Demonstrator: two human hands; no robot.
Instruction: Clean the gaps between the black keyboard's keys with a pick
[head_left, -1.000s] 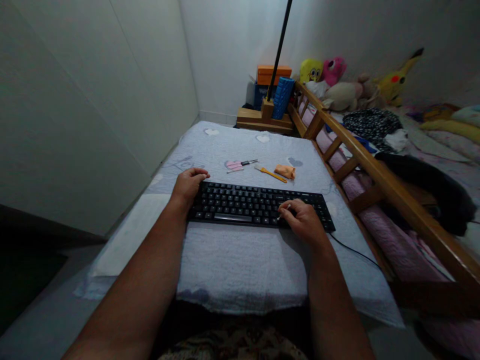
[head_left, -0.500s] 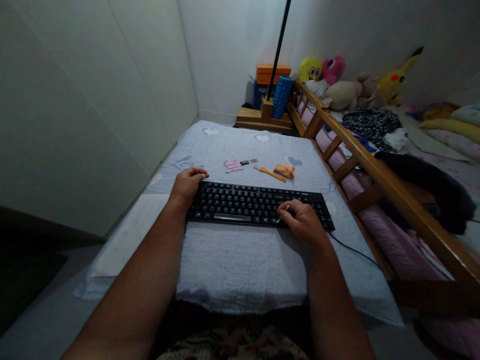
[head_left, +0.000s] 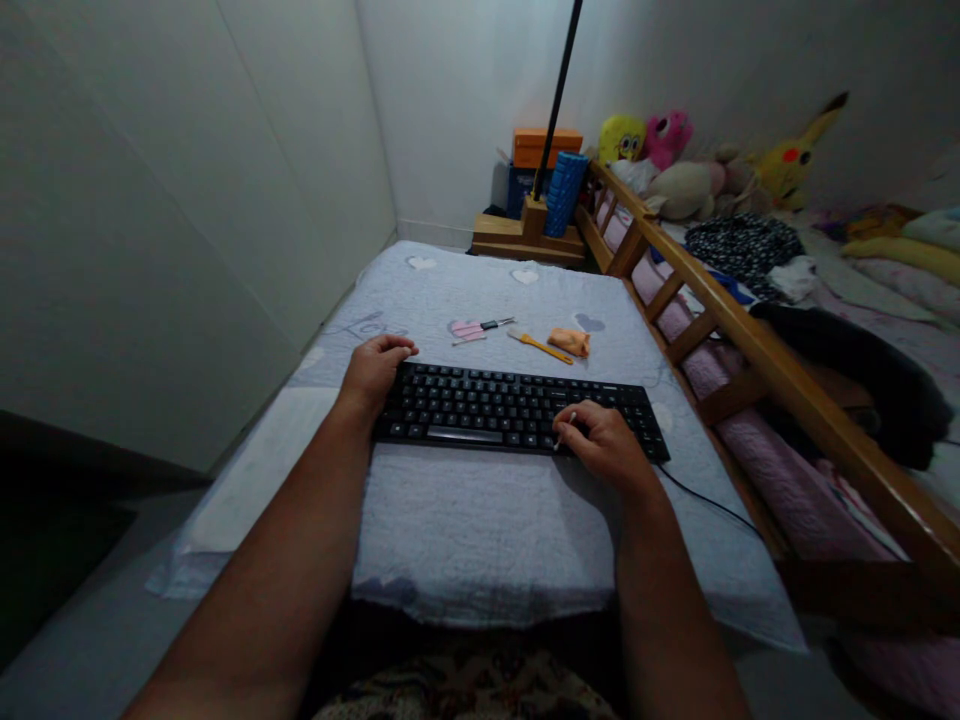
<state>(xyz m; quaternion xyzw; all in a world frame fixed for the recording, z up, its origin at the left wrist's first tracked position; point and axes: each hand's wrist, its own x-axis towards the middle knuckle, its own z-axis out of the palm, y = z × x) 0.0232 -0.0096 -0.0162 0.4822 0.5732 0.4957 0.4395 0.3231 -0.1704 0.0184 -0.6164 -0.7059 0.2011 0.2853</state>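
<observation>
A black keyboard [head_left: 480,405] lies flat on a pale blue cloth [head_left: 480,520]. My left hand [head_left: 376,372] rests at the keyboard's left end, its fingers bent together around the edge; what lies beneath them is hidden. Pinched in my right hand [head_left: 596,437] is a cotton swab [head_left: 565,429], its lower tip down at the keys right of the space bar. Beyond the keyboard lie tweezers [head_left: 489,325], a second cotton swab [head_left: 469,341], a yellow brush [head_left: 545,348] and a crumpled orange cloth [head_left: 569,342].
The keyboard's cable [head_left: 709,497] runs off to the right, towards a wooden bed rail [head_left: 720,300]. A white sheet [head_left: 262,470] lies at the left. At the back stand a wooden base [head_left: 499,235] with a black pole and a blue roller [head_left: 564,195].
The cotton swab in my right hand has tilted and shifted very slightly left. My left hand and the keyboard have stayed in place.
</observation>
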